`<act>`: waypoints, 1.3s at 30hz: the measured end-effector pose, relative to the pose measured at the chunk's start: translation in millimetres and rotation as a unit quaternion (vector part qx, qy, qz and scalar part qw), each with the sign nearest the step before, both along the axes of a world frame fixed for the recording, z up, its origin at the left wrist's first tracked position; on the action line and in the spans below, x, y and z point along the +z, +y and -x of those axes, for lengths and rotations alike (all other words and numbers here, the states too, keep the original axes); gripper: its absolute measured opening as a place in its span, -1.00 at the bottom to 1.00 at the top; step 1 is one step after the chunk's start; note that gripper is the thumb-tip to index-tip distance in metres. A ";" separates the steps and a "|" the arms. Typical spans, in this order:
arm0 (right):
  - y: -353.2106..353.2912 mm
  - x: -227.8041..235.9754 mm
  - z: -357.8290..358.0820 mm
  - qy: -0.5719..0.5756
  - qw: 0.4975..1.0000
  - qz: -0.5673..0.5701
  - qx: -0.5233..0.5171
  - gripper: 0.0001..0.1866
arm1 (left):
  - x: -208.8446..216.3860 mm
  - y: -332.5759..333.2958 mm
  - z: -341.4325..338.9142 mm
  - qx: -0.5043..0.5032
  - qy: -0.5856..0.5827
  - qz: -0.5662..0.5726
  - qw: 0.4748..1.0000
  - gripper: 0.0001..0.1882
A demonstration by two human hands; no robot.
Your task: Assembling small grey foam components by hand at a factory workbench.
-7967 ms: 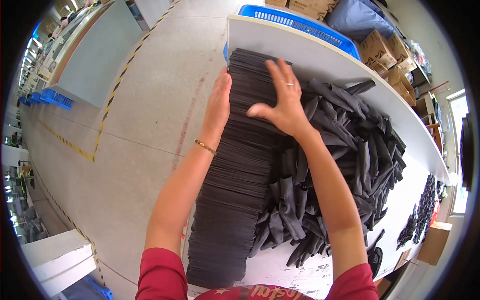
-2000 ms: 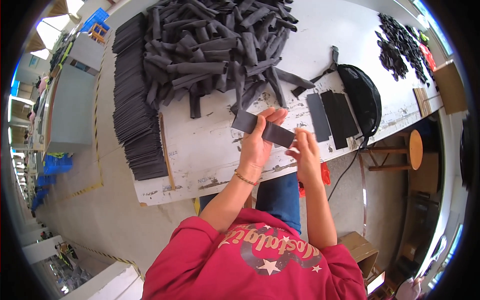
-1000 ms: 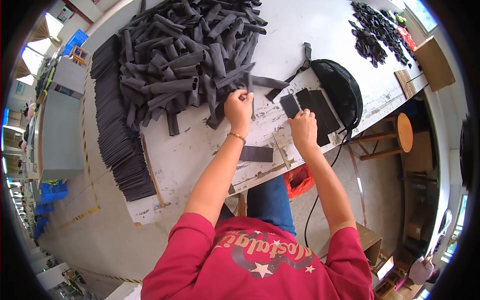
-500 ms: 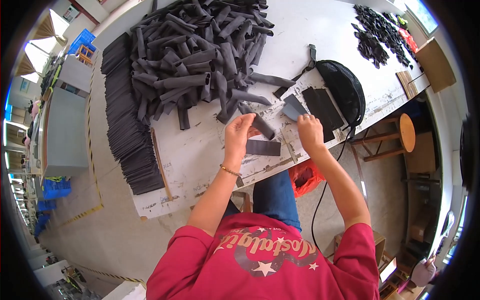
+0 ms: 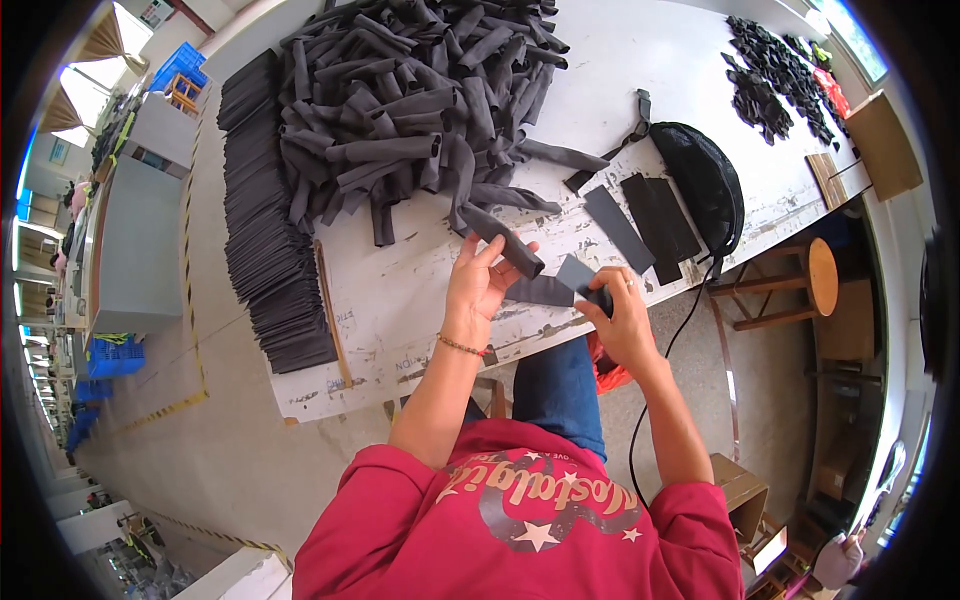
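My left hand (image 5: pixel 478 290) holds a dark grey fabric tube (image 5: pixel 512 248), its thumb and fingers around the near end; the tube slants toward the pile behind it. Between the thumb and fingers of my right hand (image 5: pixel 624 318) is a thin, flat blue-grey piece (image 5: pixel 574 272), with something dark at its lower end, partly hidden by the fingers. Between my hands a flat dark strip (image 5: pixel 538 290) lies on the white table, near its front edge. Another flat grey strip (image 5: pixel 618 230) lies behind my right hand, beside some black strips (image 5: pixel 661 220).
A large pile of dark fabric tubes (image 5: pixel 400 110) covers the back left, beside a long row of stacked flat strips (image 5: pixel 262 210). To the right lie a black bag (image 5: pixel 700 185) and small black pieces (image 5: pixel 770 85). A wooden stool (image 5: pixel 820 277) stands beside the table.
My right hand has drawn nearer, tilting up the blue-grey piece away from the grey strip, which now lies more exposed. My left hand has turned more palm-up under the tube.
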State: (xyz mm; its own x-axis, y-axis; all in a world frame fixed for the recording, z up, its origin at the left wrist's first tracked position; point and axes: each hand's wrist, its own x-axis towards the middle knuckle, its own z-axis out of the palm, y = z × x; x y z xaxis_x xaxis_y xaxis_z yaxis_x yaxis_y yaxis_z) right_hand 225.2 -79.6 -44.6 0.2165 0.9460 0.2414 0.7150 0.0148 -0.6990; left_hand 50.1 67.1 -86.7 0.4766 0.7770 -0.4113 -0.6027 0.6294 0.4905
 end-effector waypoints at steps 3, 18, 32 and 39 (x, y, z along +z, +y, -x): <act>-8.6 14.7 14.8 0.051 0.997 0.014 -0.048 -0.41 | 13.5 -4.1 -2.6 -0.005 0.018 -0.006 1.000 -0.72; 6.4 16.1 19.1 -0.055 0.987 -0.127 -0.080 -0.78 | 19.6 -19.7 -14.2 -0.068 -0.025 -0.054 0.996 -0.71; 7.9 23.7 18.6 -0.122 0.980 -0.136 -0.078 -0.81 | 31.6 -23.5 -14.3 -0.065 -0.049 -0.074 0.994 -0.67; 8.9 27.3 24.3 -0.200 0.958 -0.187 -0.083 -0.74 | 43.6 -30.7 -11.5 -0.065 -0.034 -0.112 0.991 -0.54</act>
